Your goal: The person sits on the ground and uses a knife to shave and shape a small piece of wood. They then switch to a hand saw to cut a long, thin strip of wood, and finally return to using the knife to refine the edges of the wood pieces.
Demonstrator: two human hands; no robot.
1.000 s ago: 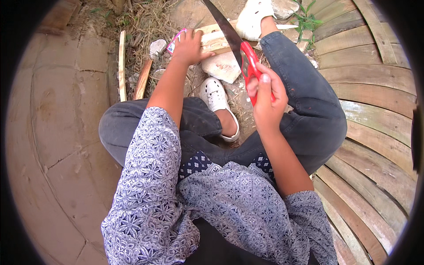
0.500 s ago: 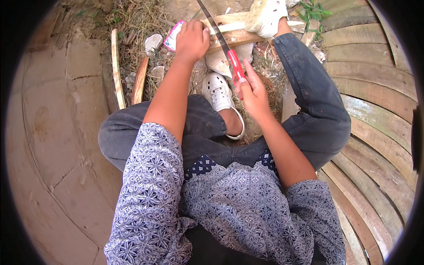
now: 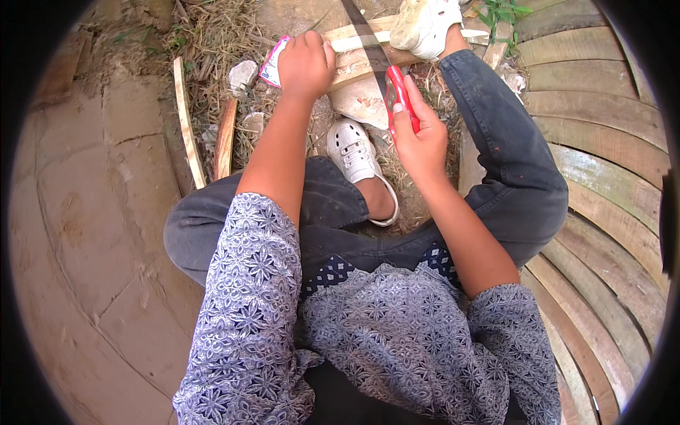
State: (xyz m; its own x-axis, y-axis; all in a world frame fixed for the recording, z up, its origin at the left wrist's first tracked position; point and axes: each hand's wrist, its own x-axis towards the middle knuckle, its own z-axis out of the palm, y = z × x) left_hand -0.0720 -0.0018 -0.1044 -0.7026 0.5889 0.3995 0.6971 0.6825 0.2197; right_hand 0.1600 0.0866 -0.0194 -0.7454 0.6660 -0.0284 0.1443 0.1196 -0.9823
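Note:
My right hand [image 3: 421, 145] is wrapped round the red handle of a handsaw [image 3: 403, 94]. The dark blade points away from me and lies across a pale wooden batten [image 3: 358, 65]. My left hand [image 3: 306, 65] is curled over the batten's left end, its fingertips partly out of sight. A pink-edged white packet [image 3: 270, 66] sticks out beside that hand. On the right, my raised foot in a white clog [image 3: 423, 30] rests on the wood. Whether the saw teeth bite into the batten is too small to tell.
Beneath the batten is a flat stone slab [image 3: 363, 105]. My other white clog [image 3: 350, 150] stands close by. Loose wood strips [image 3: 188, 126] and a stone chunk [image 3: 242, 75] lie on the left amid dry grass. Curved-looking wooden slats [image 3: 602, 145] border the right side.
My right hand and the saw have shifted right, and the blade crosses the batten farther right. My fingers are wrapped closer round the handle. The left hand stays on the batten.

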